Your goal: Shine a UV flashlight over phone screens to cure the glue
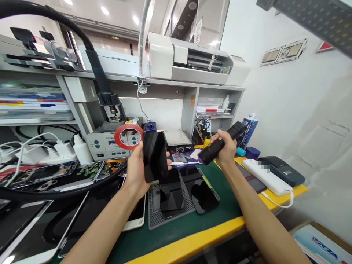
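My left hand (136,169) grips a black phone (154,156) upright above the bench, its dark face turned toward the right. My right hand (226,147) is wrapped round a black torch-like tool (220,143) with a purple end, tilted so that end points at the phone. Below them, on the green mat (220,216), lie a grey gridded pad (156,216) with a dark phone (172,196) on it and another dark phone (202,192) beside it.
A red tape roll (128,136) stands before a grey station (110,141). A black hose (49,192) crosses several opened phones at left. A white power strip (266,176), a dark box (283,169) and a blue spray can (249,128) sit at right. Shelves hold a white machine (189,58).
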Demonstrator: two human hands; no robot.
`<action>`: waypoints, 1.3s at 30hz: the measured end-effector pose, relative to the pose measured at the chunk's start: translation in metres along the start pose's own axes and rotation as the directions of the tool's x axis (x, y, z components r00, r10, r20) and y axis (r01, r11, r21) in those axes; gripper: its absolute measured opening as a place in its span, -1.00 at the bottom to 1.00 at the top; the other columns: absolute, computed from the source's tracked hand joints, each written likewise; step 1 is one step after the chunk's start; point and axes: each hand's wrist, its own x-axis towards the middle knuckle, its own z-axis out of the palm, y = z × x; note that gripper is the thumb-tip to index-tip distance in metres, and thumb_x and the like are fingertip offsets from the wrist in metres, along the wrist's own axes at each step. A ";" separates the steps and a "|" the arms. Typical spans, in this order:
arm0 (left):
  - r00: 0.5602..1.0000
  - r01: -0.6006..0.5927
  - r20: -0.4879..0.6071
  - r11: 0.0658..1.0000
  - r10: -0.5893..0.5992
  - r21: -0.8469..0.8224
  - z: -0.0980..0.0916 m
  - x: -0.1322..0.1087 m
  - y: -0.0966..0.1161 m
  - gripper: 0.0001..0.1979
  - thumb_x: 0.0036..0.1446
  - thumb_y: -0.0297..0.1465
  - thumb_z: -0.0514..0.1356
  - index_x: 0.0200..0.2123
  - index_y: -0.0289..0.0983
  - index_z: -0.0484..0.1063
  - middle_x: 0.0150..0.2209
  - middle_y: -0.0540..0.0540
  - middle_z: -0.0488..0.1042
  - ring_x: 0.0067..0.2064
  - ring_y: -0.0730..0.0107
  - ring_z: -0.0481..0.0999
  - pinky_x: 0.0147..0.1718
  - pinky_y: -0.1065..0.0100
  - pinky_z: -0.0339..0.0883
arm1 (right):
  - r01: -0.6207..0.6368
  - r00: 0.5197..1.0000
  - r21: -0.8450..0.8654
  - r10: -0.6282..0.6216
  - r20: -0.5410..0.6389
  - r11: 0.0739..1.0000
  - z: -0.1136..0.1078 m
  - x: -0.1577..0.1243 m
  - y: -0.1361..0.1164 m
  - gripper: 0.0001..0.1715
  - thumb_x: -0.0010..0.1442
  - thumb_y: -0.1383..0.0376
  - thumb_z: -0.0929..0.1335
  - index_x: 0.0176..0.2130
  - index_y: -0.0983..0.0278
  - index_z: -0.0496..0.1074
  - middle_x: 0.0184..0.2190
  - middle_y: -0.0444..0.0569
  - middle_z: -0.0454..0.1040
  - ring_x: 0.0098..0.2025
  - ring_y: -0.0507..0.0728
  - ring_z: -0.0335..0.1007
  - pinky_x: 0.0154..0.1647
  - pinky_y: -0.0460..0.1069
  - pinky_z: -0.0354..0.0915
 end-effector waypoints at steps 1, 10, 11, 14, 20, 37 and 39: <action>0.998 -0.050 -0.023 0.999 0.050 -0.009 -0.002 0.001 0.004 -0.39 0.33 -0.06 -0.08 -0.11 -0.48 0.53 -0.25 -0.36 0.59 -0.37 0.09 0.62 -0.33 0.08 0.56 | 0.024 0.999 -0.067 -0.027 -0.030 0.997 0.000 0.000 0.005 -0.56 0.28 0.09 0.37 -0.50 0.29 0.28 -0.57 -0.23 0.29 -0.51 -0.03 0.26 -0.42 -0.08 0.28; 0.973 -0.216 -0.092 0.976 0.212 -0.035 -0.022 0.005 0.025 -0.38 0.33 -0.05 -0.10 -0.01 -0.46 0.49 -0.29 -0.33 0.60 -0.37 0.06 0.64 -0.36 0.05 0.57 | 0.012 0.987 -0.564 0.080 0.138 0.825 0.047 -0.008 0.014 -0.60 0.33 0.03 0.35 -0.18 0.34 0.45 -0.26 -0.10 0.48 -0.27 0.07 0.46 -0.24 0.01 0.44; 0.973 -0.219 -0.087 0.975 0.216 -0.036 -0.025 0.006 0.026 -0.37 0.32 -0.04 -0.10 -0.01 -0.46 0.48 -0.29 -0.34 0.60 -0.36 0.05 0.64 -0.36 0.05 0.57 | 0.010 0.977 -0.603 0.122 0.178 0.798 0.056 -0.007 0.015 -0.60 0.33 0.03 0.35 -0.17 0.34 0.46 -0.25 -0.10 0.48 -0.26 0.08 0.46 -0.22 0.02 0.44; 0.966 -0.250 -0.075 0.967 0.247 -0.040 -0.033 0.008 0.028 -0.35 0.31 -0.02 -0.08 0.01 -0.48 0.47 -0.28 -0.36 0.60 -0.37 0.06 0.64 -0.36 0.05 0.56 | 0.012 0.919 -0.698 0.267 0.289 0.716 0.079 -0.006 0.022 -0.62 0.34 0.05 0.35 -0.13 0.33 0.45 -0.23 -0.07 0.49 -0.26 0.06 0.47 -0.23 0.02 0.45; 0.961 -0.275 -0.064 0.956 0.270 -0.098 -0.040 0.008 0.032 -0.37 0.33 -0.03 -0.10 0.02 -0.45 0.46 -0.34 -0.28 0.59 -0.44 0.16 0.60 -0.40 0.14 0.55 | 0.078 0.843 -0.793 0.385 0.377 0.605 0.096 -0.014 0.042 -0.61 0.34 0.05 0.34 -0.06 0.32 0.44 -0.16 -0.04 0.50 -0.20 0.09 0.48 -0.16 0.06 0.46; 0.971 -0.230 -0.075 0.971 0.225 -0.063 -0.036 0.005 0.030 -0.40 0.35 -0.08 -0.11 -0.03 -0.48 0.47 -0.29 -0.34 0.60 -0.41 0.11 0.62 -0.40 0.10 0.55 | 0.189 0.695 -0.782 0.481 0.534 0.594 0.112 -0.025 0.044 -0.60 0.34 0.09 0.36 0.02 0.32 0.42 -0.04 0.00 0.47 -0.08 0.15 0.47 -0.07 0.12 0.45; 0.971 -0.230 -0.082 0.972 0.225 -0.058 -0.037 0.006 0.030 -0.41 0.34 -0.08 -0.09 -0.02 -0.47 0.47 -0.28 -0.34 0.60 -0.41 0.10 0.62 -0.39 0.08 0.56 | 0.181 0.675 -0.794 0.514 0.530 0.581 0.113 -0.023 0.037 -0.61 0.34 0.11 0.36 0.02 0.32 0.42 -0.04 0.01 0.47 -0.08 0.15 0.47 -0.07 0.12 0.45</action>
